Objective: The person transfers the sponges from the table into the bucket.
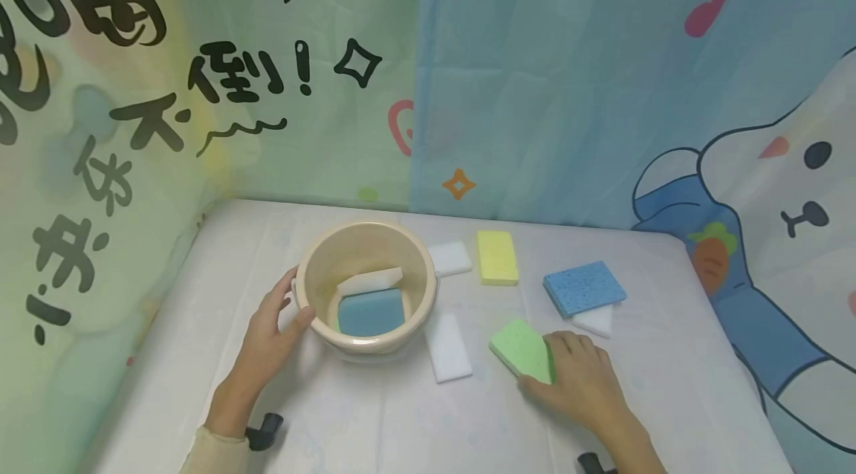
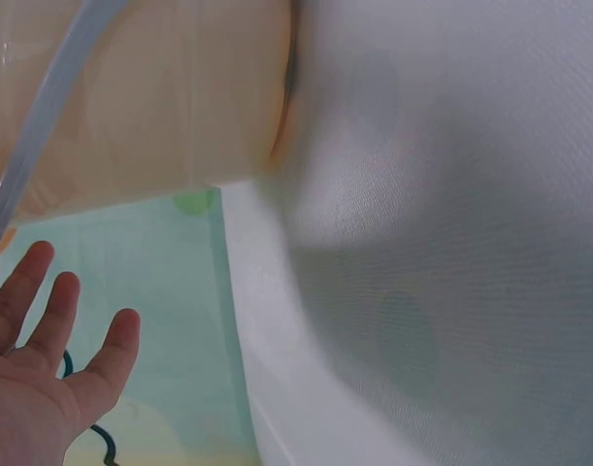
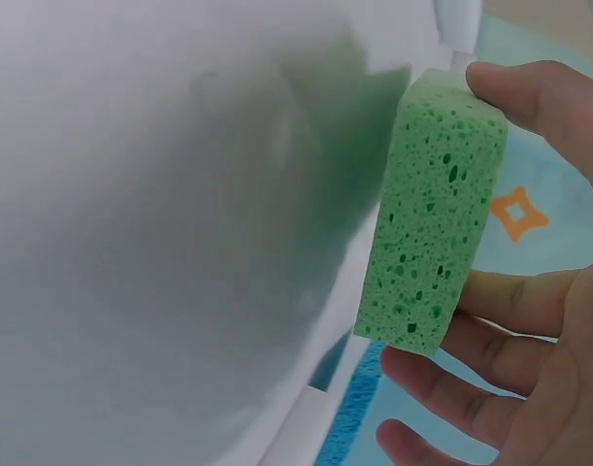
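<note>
On the left, a cream bucket (image 1: 366, 345) stands on the table with a white block (image 1: 369, 281) and a blue sponge (image 1: 371, 313) inside. My left hand (image 1: 273, 340) is at the bucket's left side, its thumb against the rim. In the left wrist view, the fingers (image 2: 110, 364) are spread and fairly straight, beside the bucket's grey handle (image 2: 46, 107). With thumb and fingers, my right hand (image 1: 580, 377) grips a green sponge (image 1: 520, 349) by its right side. That sponge (image 3: 432, 214) shows its porous edge in the right wrist view.
Two white blocks lie right of the bucket, one farther back (image 1: 450, 258) and one nearer (image 1: 448, 348). A yellow sponge (image 1: 497, 258) lies behind the green one. To the right, a blue sponge (image 1: 584, 287) overlaps another white block (image 1: 595, 320). Printed cloth (image 1: 535, 88) hangs behind.
</note>
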Available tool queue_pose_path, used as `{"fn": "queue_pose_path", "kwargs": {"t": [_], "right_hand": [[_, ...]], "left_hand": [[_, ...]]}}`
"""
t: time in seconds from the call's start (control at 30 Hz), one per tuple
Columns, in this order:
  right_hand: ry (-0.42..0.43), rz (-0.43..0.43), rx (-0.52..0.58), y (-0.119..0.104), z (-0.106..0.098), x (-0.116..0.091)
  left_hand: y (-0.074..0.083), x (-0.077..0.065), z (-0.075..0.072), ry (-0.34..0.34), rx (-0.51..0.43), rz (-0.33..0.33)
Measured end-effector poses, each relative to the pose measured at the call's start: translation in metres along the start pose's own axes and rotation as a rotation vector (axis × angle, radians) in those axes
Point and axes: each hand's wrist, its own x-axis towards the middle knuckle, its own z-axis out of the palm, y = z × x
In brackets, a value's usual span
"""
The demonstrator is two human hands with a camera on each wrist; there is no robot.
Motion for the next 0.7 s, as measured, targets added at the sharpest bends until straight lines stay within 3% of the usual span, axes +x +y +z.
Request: {"fn": "queue_pose_path", "kwargs": {"t": [0.7], "right_hand": [[0.201, -0.195, 0.099, -0.024, -0.046, 0.033]], "left_hand": [[0.002, 0.000, 0.000, -0.005, 0.012, -0.019]]}}
